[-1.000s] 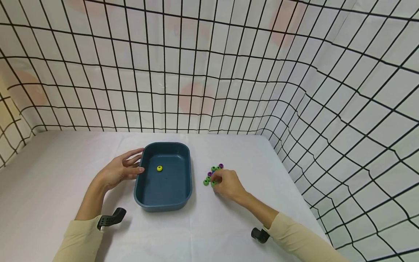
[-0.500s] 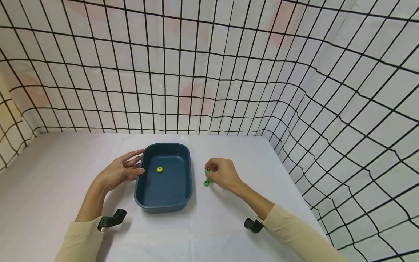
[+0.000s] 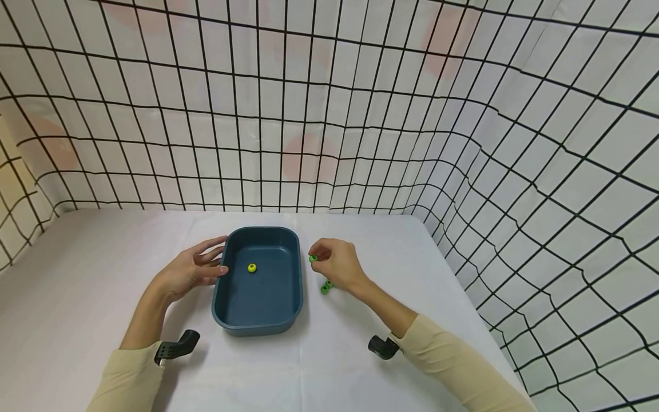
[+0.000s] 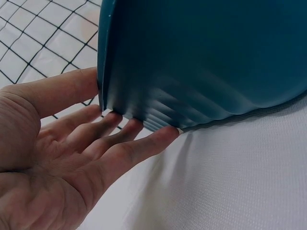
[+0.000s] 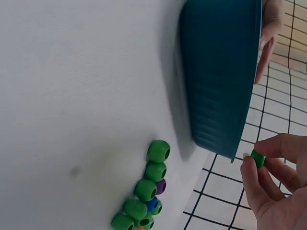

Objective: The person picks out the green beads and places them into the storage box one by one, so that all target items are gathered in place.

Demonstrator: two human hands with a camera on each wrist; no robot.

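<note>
A blue rectangular tray stands on the white-covered table with one yellow bead inside. At its left side, my left hand touches the wall with nearly straight fingers, the thumb reaching the rim. My right hand pinches a green bead between thumb and fingertips, raised just right of the tray. Under that hand lies a cluster of beads: green beads, a purple bead and a blue bead. In the head view most of the cluster is hidden behind the hand.
Black grid netting rises behind the table and along its right side, with white sheeting behind it. A black wrist camera sticks out from the left sleeve, and another black camera from the right sleeve.
My right hand has picked up a green bead from the cluster and moved left and away from me, toward the tray. My left hand and the tray stay in place.
</note>
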